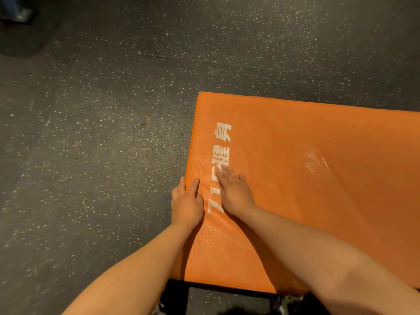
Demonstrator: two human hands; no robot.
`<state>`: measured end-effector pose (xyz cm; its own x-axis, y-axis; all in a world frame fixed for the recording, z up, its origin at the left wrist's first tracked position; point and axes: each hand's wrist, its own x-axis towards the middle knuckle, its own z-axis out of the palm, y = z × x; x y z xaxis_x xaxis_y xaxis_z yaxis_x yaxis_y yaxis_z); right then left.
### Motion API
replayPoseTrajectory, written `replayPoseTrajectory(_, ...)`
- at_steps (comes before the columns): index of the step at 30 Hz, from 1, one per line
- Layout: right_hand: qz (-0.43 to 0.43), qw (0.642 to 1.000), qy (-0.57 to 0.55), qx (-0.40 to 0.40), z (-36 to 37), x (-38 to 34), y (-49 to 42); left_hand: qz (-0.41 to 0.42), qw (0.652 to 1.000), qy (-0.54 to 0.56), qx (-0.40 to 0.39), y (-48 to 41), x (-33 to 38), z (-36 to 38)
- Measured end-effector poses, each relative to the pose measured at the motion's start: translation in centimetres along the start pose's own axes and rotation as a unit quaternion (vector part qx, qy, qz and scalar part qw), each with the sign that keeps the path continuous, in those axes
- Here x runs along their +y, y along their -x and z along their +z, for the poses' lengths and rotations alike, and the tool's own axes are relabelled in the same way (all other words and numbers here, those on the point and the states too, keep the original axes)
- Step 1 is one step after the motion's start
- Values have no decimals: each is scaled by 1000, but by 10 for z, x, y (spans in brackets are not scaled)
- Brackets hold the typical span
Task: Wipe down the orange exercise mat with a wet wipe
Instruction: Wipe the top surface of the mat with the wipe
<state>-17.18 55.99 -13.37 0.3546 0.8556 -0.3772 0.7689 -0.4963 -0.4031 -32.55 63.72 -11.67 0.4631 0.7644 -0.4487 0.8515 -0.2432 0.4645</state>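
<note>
The orange exercise mat [318, 201] with white lettering fills the right half of the view, and its left part shines wet. My right hand [234, 192] lies flat on the lettering near the mat's left edge, fingers straight and pressing down. A bit of white [220, 168] shows at its fingertips; I cannot tell whether it is the wipe or the print. My left hand [186, 202] rests on the mat's left edge, fingers extended over the top surface and the outermost finger off the side.
Dark speckled rubber floor [91, 133] spreads to the left and beyond the mat. A black frame [177, 298] shows under the mat's near edge. A blurred bluish object [13, 10] stands at the far top left corner.
</note>
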Motion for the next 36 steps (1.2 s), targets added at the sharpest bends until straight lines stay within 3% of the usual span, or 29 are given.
replayPoseTrajectory(4,-99,994,-16,-36,25,-24,65,3,999,-49,-7,39,-3,12)
replayPoseTrajectory(8,-134,988,16,-69,35,-26,98,-2,997,-81,-13,85,-12,31)
replayPoseTrajectory(10,-119,989,56,-68,28,-23,92,-12,996,-92,-14,97,-14,33)
replayPoseTrajectory(14,5,997,49,-53,29,-39,103,-12,995,-97,-24,114,-13,33)
replayPoseTrajectory(20,-72,993,43,-87,32,-38,144,-30,993,-110,-28,151,-19,46)
replayPoseTrajectory(25,10,995,72,-65,29,-39,147,-35,993,-112,-20,160,-14,50)
replayPoseTrajectory(29,-54,993,24,-99,39,-57,177,-25,996,-68,-45,164,-19,47)
replayPoseTrajectory(32,-114,986,53,-113,36,-44,182,-14,997,-70,-44,167,-19,45)
replayPoseTrajectory(33,-103,987,68,-107,35,-38,178,-12,996,-78,-40,167,-19,45)
replayPoseTrajectory(36,33,995,66,-64,32,-30,172,-7,994,-99,-36,166,-18,45)
